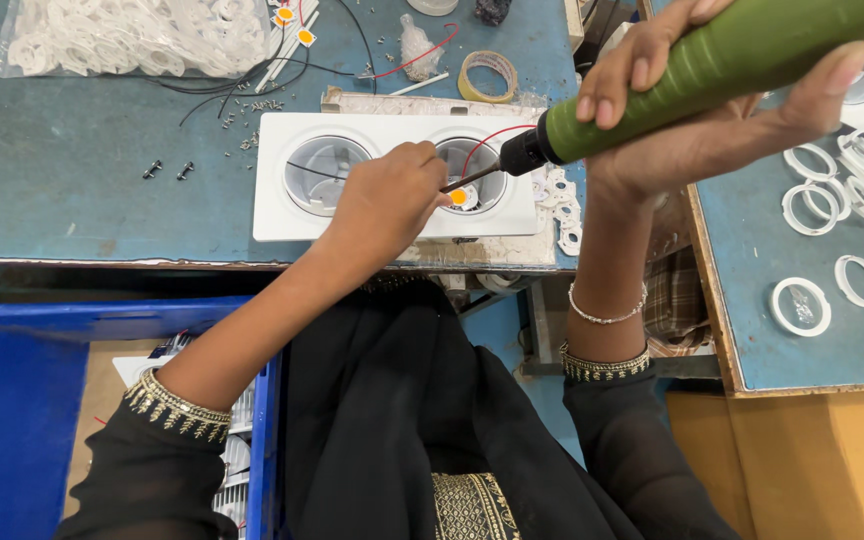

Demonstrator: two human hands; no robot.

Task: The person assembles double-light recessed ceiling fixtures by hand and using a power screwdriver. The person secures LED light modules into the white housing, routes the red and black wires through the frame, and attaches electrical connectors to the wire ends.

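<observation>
Left hand (387, 200) covers the middle of the white twin-hole housing (282, 215); its fingertips and what they pinch are hidden. Green driver (722, 70) runs off the top right picture edge, rear end unseen. Driver tip meets the small orange part (459, 197), contact too small to tell. Bag of white parts (132, 40) at the table's far left corner is cut off. Loose screws (167, 170) too small to type.

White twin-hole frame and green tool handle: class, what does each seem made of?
White twin-hole frame: probably moulded plastic or painted metal, smooth matt white with even edges. Green tool handle in the right hand: likely rubbery plastic or wrapping, dull and faintly ridged.
</observation>
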